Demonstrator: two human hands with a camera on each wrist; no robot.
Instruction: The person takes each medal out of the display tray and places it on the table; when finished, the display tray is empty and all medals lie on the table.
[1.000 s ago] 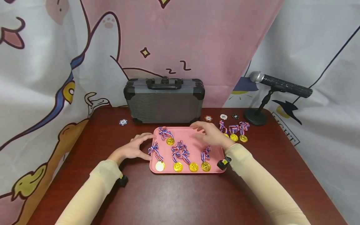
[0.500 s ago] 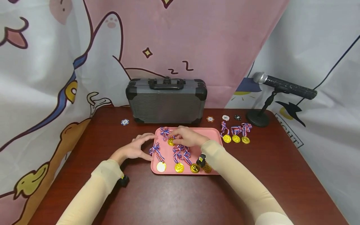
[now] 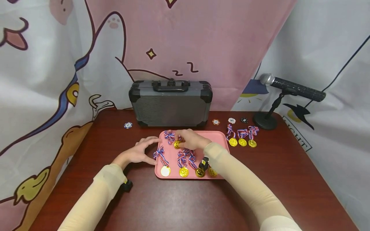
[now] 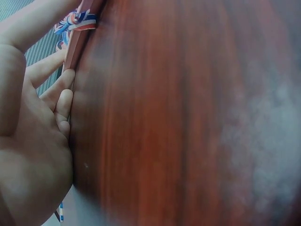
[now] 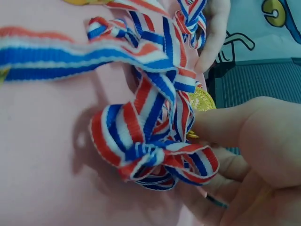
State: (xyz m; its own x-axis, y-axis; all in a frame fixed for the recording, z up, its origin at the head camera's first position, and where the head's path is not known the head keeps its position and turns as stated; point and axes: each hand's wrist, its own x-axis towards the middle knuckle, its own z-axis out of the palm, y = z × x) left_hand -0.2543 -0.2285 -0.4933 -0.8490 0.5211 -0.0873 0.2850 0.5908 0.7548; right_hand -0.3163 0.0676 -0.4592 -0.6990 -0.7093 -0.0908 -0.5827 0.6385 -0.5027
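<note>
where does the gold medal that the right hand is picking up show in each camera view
Head: the gold medal lies at the pink tray's back left, under the right hand.
Left wrist: not in view; only the tray edge and a ribbon show.
Right wrist: right of centre, pinched behind its ribbon.
Shared landmark: the pink tray.

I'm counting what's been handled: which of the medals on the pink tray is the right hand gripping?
The back-left medal, nearest the grey case. The right hand pinches its gold disc; the other four medals lie untouched along the pink tray front.
</note>
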